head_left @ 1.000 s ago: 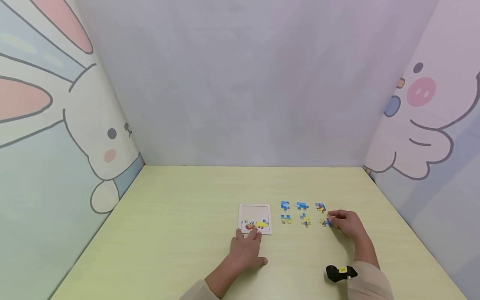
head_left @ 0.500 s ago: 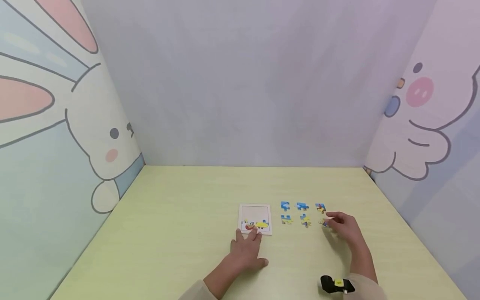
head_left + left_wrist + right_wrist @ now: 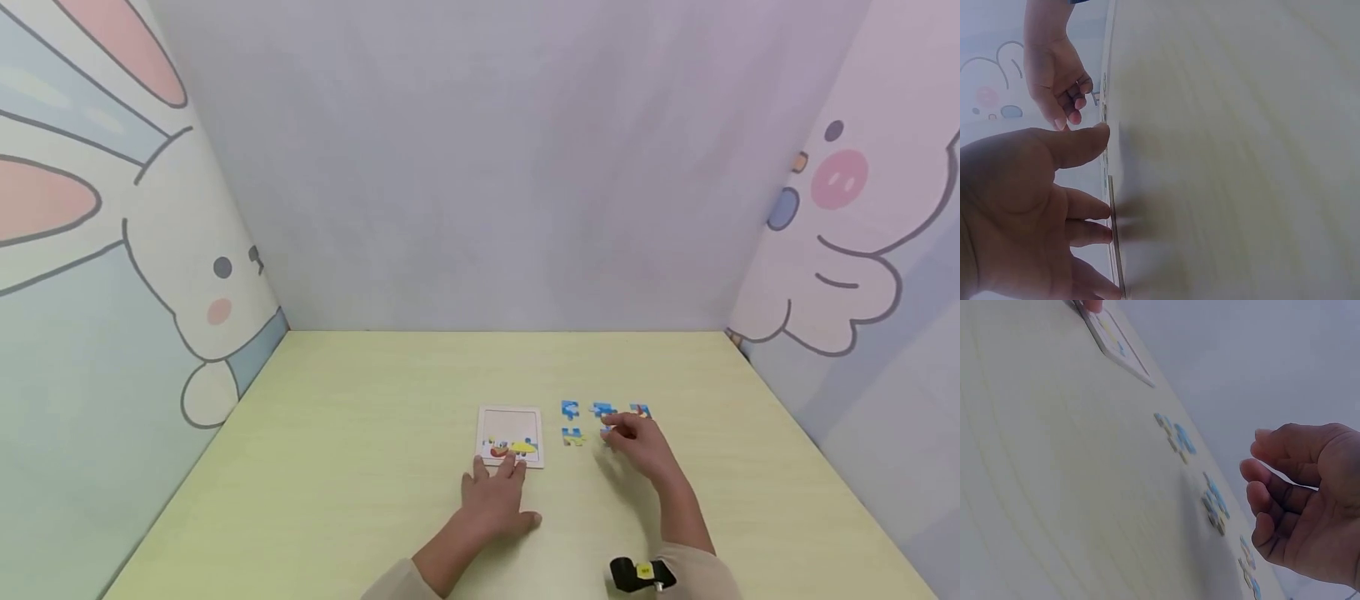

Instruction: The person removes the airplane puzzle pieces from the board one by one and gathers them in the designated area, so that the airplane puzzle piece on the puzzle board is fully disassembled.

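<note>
A square puzzle tray with a pale frame (image 3: 481, 429) lies flat, its lowest strip filled with colourful picture pieces. My left hand (image 3: 491, 500) rests its fingertips on the tray's near edge, thumb spread to the right; the left wrist view shows those fingers against the thin edge (image 3: 1117, 244). Loose jigsaw pieces lie right of the tray in two rows, among them a blue piece (image 3: 570, 409) and a blue-yellow piece (image 3: 573, 437). My right hand (image 3: 641, 446) hovers over the middle column, hiding some pieces. In the right wrist view its fingers (image 3: 1279, 487) are loosely bent with nothing between them.
A black wrist camera (image 3: 641, 573) sits at the right sleeve. The pale yellow table (image 3: 337, 433) meets a grey back wall (image 3: 480, 208), with cartoon-printed side walls at the left and right.
My right hand has moved left, from the rightmost column of jigsaw pieces to above the middle column. The left hand has stayed on the tray's edge.
</note>
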`<state>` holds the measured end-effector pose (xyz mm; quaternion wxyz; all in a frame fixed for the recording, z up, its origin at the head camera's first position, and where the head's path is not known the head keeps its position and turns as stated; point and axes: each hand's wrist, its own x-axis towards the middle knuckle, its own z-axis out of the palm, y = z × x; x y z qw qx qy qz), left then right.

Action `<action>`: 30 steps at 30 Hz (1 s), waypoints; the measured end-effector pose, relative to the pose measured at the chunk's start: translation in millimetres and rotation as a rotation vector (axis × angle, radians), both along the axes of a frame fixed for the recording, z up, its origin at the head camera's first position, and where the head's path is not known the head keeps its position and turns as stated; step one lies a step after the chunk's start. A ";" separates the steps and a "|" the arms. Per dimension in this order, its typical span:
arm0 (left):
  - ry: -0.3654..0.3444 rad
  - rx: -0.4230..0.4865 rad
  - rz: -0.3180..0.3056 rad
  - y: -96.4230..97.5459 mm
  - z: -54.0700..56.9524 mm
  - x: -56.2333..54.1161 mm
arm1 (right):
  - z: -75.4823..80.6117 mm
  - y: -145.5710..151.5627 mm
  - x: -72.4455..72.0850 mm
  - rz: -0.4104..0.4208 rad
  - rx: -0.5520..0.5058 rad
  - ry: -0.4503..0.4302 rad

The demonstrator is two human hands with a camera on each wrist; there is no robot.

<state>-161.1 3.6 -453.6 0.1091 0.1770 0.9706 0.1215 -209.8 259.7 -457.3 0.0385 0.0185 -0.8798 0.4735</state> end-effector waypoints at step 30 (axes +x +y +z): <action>0.026 -0.091 -0.045 4.4 -3.6 -0.4 | -9.9 -88.5 -54.8 0.350 -0.026 -0.016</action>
